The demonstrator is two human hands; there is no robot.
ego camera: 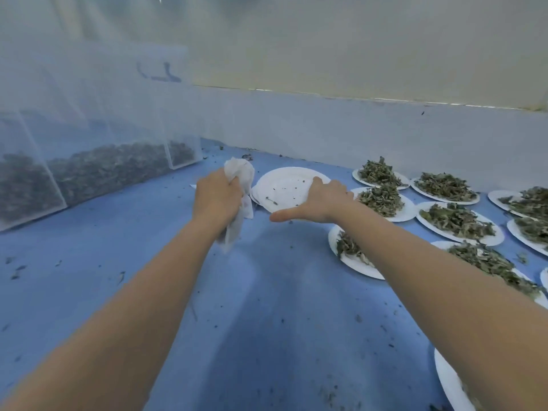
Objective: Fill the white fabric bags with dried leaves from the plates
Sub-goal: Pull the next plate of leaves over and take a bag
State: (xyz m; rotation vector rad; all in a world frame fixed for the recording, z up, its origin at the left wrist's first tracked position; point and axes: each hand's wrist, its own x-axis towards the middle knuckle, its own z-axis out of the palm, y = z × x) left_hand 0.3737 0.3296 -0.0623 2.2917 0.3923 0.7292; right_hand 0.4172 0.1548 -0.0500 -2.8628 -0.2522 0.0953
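Blue sheet-covered worktop (267, 307), leaf crumbs scattered, pale wall behind. Clear plastic bins of dark dried leaves (98, 170) along left edge. White paper plates heaped with dried green leaves (456, 221) at right edge. Near-bare white paper plate (284, 185) mid-back; right hand (317, 203) on its rim, fingers straight. Left hand (216, 197) fist clamped on crumpled white fabric bag (240, 185), just left of that plate.
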